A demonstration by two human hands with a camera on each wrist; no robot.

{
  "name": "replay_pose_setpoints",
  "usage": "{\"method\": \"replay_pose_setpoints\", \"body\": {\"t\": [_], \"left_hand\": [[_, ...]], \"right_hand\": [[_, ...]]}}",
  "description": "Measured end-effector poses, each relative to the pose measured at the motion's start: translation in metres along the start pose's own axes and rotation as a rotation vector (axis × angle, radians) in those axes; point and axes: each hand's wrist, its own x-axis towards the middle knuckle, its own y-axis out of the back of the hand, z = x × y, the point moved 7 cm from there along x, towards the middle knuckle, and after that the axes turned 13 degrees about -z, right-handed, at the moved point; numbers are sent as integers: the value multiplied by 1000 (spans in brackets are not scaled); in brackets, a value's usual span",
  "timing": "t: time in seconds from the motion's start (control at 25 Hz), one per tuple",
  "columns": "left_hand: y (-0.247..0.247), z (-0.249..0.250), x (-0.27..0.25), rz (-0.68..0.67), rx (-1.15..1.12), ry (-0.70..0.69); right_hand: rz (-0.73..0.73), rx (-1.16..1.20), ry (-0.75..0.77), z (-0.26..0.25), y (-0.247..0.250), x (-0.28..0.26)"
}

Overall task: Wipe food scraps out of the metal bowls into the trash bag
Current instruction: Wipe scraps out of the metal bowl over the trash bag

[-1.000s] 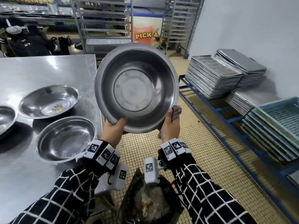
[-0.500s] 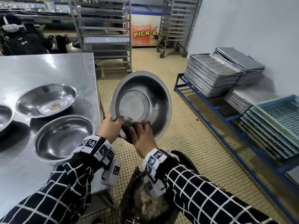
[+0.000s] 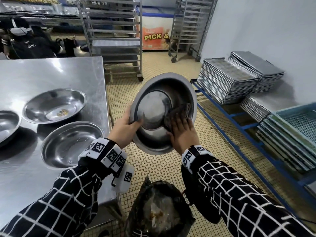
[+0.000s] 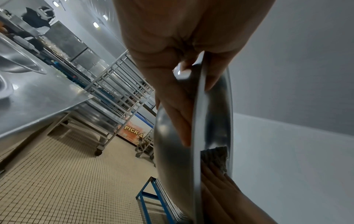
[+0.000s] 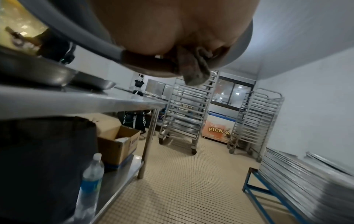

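A trash bag lies open on the floor nearest. Above it, a tilted bowl is gripped at its rim by the left hand; a cloth is pressed inside by the flat-fingered right hand.

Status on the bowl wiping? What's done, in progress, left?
Done: nothing certain; the near bowl on the table shows only small specks.
In hand: left hand grips the tilted bowl by its rim above the trash bag, which already holds scraps, while the right hand presses a cloth inside it.
Left: the far bowl holds scraps; a third bowl is cut off.
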Motion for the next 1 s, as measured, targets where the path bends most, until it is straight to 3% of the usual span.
{"method": "replay_pose_setpoints", "body": {"t": [0.16, 0.28, 0.36, 0.44, 0.56, 0.72, 0.88, 1.0], "left_hand": [[9, 4, 5, 138, 47, -25], [20, 2, 4, 280, 24, -24], [20, 0, 1, 326, 0, -12], [13, 2, -1, 321, -6, 7], [2, 6, -7, 260, 23, 36], [-3, 0, -13, 211, -94, 83], [-5, -6, -17, 149, -212, 138], [8, -17, -19, 80, -218, 215]], "right_hand": [[-14, 193, 31, -37, 2, -15], [134, 496, 119, -81, 10, -44], [233, 643, 82, -92, 14, -53], [256, 675, -37, -80, 9, -52], [175, 584, -202, -37, -4, -36], [137, 539, -304, 13, 5, -18], [239, 732, -365, 39, 37, -15], [277, 1037, -431, 58, 50, -24]]}}
